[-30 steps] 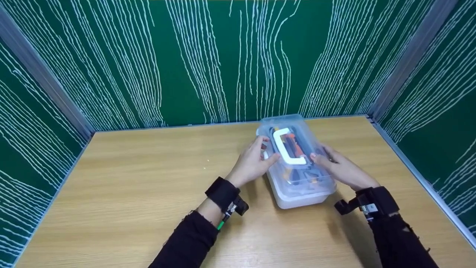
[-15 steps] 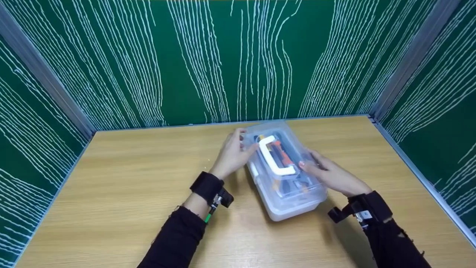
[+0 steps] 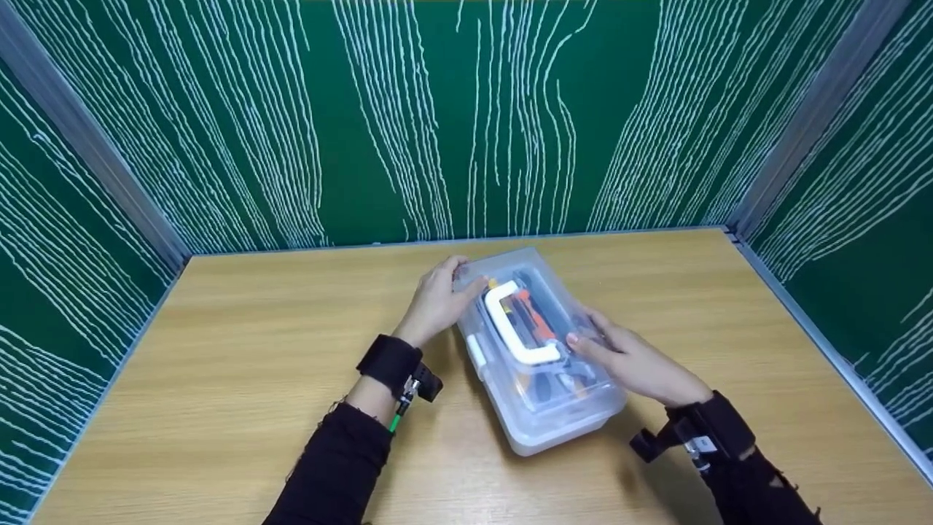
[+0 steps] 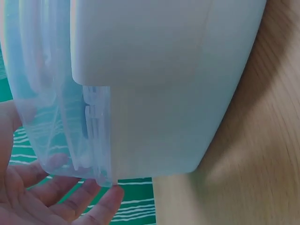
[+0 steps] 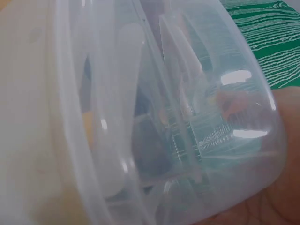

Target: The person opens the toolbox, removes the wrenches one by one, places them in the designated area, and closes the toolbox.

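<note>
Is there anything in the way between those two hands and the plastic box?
Nothing visible is. The left hand already grips the plastic box at its far left corner, and the right hand holds its right side. The white handle on top blocks neither hand.

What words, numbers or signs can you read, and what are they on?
No words or numbers can be read.
Tag on the right wristband: too small to read.
Ruler-like marks, seen through the box: any numbers there are too blurred.
</note>
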`<state>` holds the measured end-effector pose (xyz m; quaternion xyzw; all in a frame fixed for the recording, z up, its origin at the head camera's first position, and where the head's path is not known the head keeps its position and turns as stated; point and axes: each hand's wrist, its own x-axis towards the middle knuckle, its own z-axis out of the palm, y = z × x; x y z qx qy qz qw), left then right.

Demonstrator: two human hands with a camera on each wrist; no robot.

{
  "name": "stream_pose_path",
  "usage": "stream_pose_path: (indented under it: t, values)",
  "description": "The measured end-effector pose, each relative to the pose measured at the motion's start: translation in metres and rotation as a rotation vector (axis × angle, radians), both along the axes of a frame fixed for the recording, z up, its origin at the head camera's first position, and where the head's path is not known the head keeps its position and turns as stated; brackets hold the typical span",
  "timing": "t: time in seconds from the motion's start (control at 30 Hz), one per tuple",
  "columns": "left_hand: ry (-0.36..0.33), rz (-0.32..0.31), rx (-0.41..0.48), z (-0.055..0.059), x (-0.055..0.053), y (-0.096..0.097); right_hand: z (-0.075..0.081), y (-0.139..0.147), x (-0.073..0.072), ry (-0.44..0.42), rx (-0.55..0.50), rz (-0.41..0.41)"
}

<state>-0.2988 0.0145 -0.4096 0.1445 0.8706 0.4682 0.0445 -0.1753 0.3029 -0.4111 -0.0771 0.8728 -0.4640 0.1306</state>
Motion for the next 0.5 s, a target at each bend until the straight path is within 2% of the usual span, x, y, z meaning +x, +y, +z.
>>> stream_pose_path:
  t: [0.13,0.23,0.33,0.43,0.5]
  values:
    - [-0.024,0.001,0.005,-0.001,0.001,-0.001,-0.003,-0.004,0.002,0.009,0.008,-0.056]
    - [-0.042,-0.001,0.01,-0.002,0.001,-0.001,-0.003,-0.005,0.01,0.043,0.037,-0.099]
    - [-0.044,-0.012,0.013,-0.003,0.001,0.0,-0.001,-0.002,0.027,0.137,0.075,-0.116]
    - [-0.016,-0.032,0.01,-0.002,-0.001,-0.002,-0.001,0.002,0.049,0.26,0.117,-0.12]
    - [0.0,-0.037,0.009,-0.002,-0.001,-0.004,-0.001,0.004,0.062,0.304,0.144,-0.134]
